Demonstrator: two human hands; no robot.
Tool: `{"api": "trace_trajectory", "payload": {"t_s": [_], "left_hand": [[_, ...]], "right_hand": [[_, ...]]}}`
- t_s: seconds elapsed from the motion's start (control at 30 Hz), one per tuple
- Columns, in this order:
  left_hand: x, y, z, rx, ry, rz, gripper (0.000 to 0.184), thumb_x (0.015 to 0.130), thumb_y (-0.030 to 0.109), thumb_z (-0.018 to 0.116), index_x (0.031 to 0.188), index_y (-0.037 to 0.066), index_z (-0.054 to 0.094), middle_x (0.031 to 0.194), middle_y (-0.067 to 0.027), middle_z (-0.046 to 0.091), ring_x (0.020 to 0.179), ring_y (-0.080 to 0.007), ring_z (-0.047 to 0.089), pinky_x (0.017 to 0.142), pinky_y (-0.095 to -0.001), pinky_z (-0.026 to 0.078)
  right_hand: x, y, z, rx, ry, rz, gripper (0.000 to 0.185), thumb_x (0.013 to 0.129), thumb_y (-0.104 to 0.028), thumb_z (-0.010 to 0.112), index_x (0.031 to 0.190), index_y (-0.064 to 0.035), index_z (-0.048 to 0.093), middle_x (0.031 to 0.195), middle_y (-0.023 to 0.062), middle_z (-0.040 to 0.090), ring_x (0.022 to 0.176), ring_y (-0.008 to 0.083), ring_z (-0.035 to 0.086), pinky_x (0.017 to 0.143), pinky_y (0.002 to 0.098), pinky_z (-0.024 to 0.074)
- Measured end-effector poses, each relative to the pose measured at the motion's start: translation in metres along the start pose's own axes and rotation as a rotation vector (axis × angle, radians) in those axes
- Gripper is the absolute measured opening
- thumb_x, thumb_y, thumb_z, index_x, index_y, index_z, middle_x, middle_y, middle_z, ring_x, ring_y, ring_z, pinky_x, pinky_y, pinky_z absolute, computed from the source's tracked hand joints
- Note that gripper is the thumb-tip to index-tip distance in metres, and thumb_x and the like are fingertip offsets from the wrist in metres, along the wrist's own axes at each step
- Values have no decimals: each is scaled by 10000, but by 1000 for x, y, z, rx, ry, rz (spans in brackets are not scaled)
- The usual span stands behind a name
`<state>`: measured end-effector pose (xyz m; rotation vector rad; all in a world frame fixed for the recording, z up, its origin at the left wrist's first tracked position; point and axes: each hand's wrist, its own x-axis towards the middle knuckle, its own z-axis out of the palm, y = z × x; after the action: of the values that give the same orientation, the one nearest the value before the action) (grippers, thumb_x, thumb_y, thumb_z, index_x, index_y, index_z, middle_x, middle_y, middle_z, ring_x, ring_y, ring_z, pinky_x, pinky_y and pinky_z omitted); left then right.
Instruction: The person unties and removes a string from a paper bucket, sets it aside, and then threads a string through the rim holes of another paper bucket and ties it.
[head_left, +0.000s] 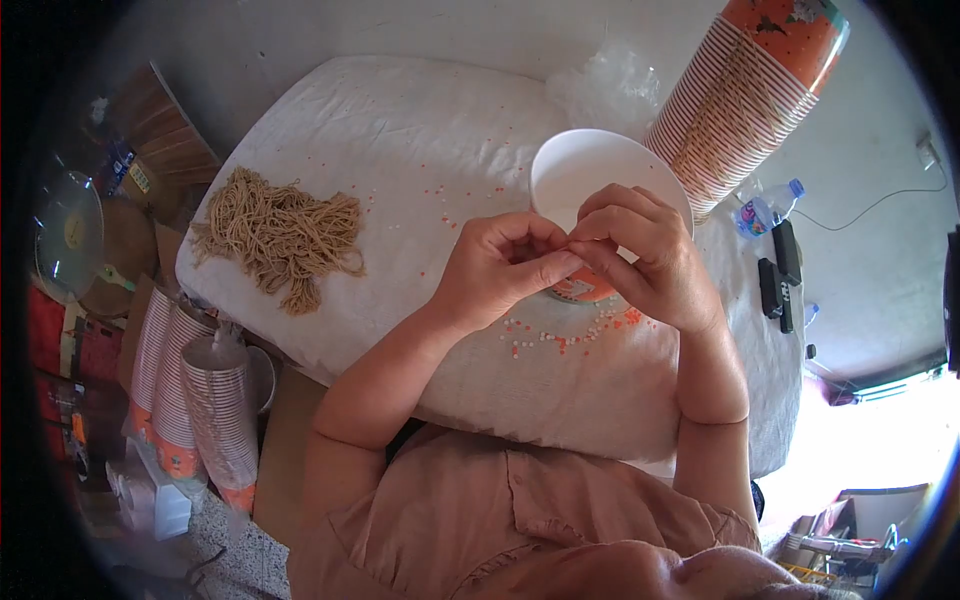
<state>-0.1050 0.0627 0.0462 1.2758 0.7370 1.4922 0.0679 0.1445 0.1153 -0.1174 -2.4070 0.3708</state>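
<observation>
My left hand [505, 262] and my right hand [645, 250] meet above the cloth-covered table, thumb and fingertips pinched together. Whatever lies between the fingertips is too small to make out. Directly behind and partly under my hands stands a paper bucket [570, 165], white inside, with some orange on its outside; my hands hide much of it. Small orange and white beads [565, 338] are scattered on the cloth just in front of the bucket, with more strewn behind my left hand. A tangled bundle of tan cords [280, 235] lies to the left.
A tall stack of orange-patterned paper buckets [740, 100] leans at the back right. Near it are clear plastic wrap [610, 85], a plastic bottle [760, 213] and black blocky objects [780, 270]. More nested buckets [220, 410] stand left of the table [400, 110].
</observation>
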Motion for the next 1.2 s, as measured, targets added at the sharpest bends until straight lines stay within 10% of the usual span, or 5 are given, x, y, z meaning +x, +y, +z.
{"api": "trace_trajectory", "payload": {"t_s": [0.53,0.77,1.2], "left_hand": [[-2,-5,9,469,151,337,129,796,-44,655,889,31,605,782,21,572,614,-3,441,507,-173,340],[2,-7,7,632,183,565,174,760,-57,683,892,40,624,794,-43,593,597,-83,562,489,-225,434],[7,-11,4,712,173,792,211,743,-65,718,904,55,654,841,-54,617,641,-152,603,537,-274,482]], "right_hand": [[-3,-4,-1,67,-92,189,55,831,-77,630,837,-34,596,776,99,597,689,305,575,657,381,429],[-3,-6,-2,175,-111,210,64,842,-76,624,835,-18,595,766,109,587,685,294,567,643,381,439],[-7,-4,-7,362,-136,357,104,882,-85,644,844,9,619,711,19,582,647,74,518,565,252,424]]}}
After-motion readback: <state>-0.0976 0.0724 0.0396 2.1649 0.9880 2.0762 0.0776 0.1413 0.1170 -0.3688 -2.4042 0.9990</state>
